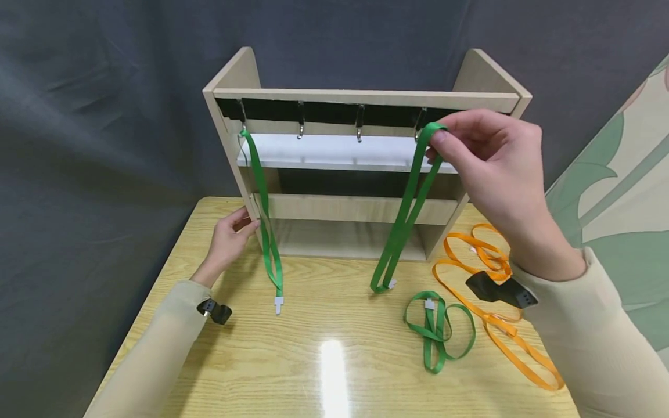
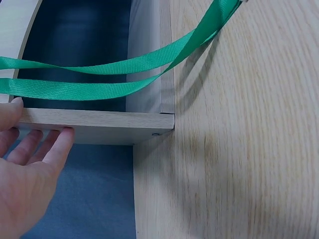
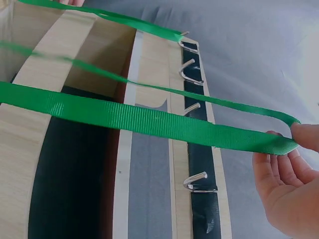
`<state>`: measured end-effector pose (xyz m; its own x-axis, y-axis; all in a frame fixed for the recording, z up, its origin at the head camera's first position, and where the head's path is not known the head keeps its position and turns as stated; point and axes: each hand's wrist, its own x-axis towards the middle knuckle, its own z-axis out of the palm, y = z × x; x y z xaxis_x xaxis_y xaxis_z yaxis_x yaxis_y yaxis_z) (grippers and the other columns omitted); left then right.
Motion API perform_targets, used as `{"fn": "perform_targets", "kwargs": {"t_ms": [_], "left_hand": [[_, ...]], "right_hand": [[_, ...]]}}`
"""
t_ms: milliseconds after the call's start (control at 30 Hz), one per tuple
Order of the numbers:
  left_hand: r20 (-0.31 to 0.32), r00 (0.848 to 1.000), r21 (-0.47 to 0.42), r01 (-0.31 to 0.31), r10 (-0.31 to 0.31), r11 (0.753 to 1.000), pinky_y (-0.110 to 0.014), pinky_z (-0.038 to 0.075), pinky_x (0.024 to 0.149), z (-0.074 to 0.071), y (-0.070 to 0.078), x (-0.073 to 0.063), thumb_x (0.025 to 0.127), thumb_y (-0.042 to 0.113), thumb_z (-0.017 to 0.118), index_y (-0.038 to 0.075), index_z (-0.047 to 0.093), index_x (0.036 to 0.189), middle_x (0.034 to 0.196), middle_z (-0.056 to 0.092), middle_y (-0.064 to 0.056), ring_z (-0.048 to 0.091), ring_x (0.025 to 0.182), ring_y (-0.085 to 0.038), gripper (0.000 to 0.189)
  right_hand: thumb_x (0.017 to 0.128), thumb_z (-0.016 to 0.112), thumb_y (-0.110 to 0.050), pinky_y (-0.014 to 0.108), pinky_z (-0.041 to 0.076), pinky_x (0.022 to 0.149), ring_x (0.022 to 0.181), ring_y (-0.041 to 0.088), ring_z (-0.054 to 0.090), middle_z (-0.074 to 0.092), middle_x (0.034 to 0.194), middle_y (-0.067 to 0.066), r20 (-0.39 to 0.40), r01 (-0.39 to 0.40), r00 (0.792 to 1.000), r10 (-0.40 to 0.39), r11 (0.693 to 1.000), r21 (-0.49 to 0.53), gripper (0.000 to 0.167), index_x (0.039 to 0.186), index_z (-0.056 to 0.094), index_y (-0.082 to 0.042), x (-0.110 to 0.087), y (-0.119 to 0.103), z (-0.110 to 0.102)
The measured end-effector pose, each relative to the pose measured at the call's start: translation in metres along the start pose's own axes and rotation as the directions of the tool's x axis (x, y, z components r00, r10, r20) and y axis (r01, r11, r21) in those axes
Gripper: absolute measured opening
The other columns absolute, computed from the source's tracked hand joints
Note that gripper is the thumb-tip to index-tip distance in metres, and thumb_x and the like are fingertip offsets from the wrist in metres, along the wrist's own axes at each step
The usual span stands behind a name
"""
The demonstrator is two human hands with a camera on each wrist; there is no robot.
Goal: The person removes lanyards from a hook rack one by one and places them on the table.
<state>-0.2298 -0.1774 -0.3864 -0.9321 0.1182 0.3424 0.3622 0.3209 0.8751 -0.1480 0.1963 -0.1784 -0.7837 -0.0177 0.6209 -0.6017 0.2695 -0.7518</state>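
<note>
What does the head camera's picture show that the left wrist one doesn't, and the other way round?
Only the head view shows the row of metal hooks, the right hand holding up a green lanyard, another green lanyard lying loose, and the orange straps.

Only the left wrist view shows a small dark fitting low on the rack's outer side.

Both show the left hand at the wooden rack's side, the hanging green lanyard there, and the table.
</note>
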Motion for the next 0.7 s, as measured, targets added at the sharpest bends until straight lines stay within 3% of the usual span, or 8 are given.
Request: {"fn": "perform_targets", "kwargs": {"t_ms": [300,367,500,600,700], "left_hand": [[-0.004,1.0,0.002,-0.005,0.005,1.0,-0.022,0.05,0.084,-0.002,-0.002,-0.001,0.093,-0.004,0.058,-0.009,0.054,0.129,0.128,0.053,-0.026,0.054,0.113,-0.038,0.037],[-0.005,1.0,0.004,-0.008,0.008,1.0,-0.023,0.05,0.084,-0.002,-0.002,-0.001,0.093,-0.004,0.058,-0.009,0.054,0.129,0.128,0.053,-0.026,0.054,0.113,-0.038,0.037],[-0.001,1.0,0.006,-0.008,0.008,1.0,-0.024,0.051,0.084,-0.002,-0.002,-0.002,0.093,-0.004,0.058,-0.008,0.054,0.13,0.128,0.053,-0.026,0.054,0.113,-0.039,0.037],[0.004,1.0,0.007,-0.001,0.001,1.0,-0.023,0.051,0.084,-0.003,-0.001,-0.002,0.093,-0.003,0.058,-0.008,0.053,0.13,0.129,0.052,-0.026,0.054,0.113,-0.039,0.038],[0.007,1.0,0.011,0.003,-0.003,1.0,-0.023,0.05,0.084,-0.004,0.0,-0.003,0.093,-0.003,0.058,-0.008,0.053,0.131,0.13,0.052,-0.026,0.054,0.114,-0.039,0.038]], "right_hand": [[0.082,0.066,0.012,0.019,0.052,0.063,0.063,0.019,0.062,0.066,0.078,0.017,0.078,0.029,0.996,-0.045,0.981,0.191,0.013,0.095,0.066,0.014,-0.03,0.008,-0.007],[0.083,0.066,0.011,0.019,0.053,0.063,0.064,0.019,0.062,0.067,0.078,0.017,0.096,0.019,0.995,-0.036,0.985,0.172,0.012,0.095,0.067,0.013,-0.034,0.014,-0.007],[0.085,0.067,0.006,0.018,0.051,0.06,0.066,0.019,0.061,0.067,0.081,0.016,0.124,-0.012,0.992,0.011,1.0,0.007,0.011,0.096,0.069,0.007,-0.043,0.03,-0.005],[0.087,0.067,0.003,0.018,0.049,0.057,0.066,0.018,0.061,0.067,0.083,0.015,0.155,-0.031,0.987,0.049,0.993,-0.117,0.011,0.098,0.07,0.003,-0.049,0.044,-0.004],[0.088,0.067,0.0,0.019,0.048,0.054,0.066,0.018,0.062,0.068,0.084,0.013,0.184,-0.05,0.98,0.078,0.987,-0.154,0.011,0.099,0.069,0.001,-0.055,0.06,-0.002]]}}
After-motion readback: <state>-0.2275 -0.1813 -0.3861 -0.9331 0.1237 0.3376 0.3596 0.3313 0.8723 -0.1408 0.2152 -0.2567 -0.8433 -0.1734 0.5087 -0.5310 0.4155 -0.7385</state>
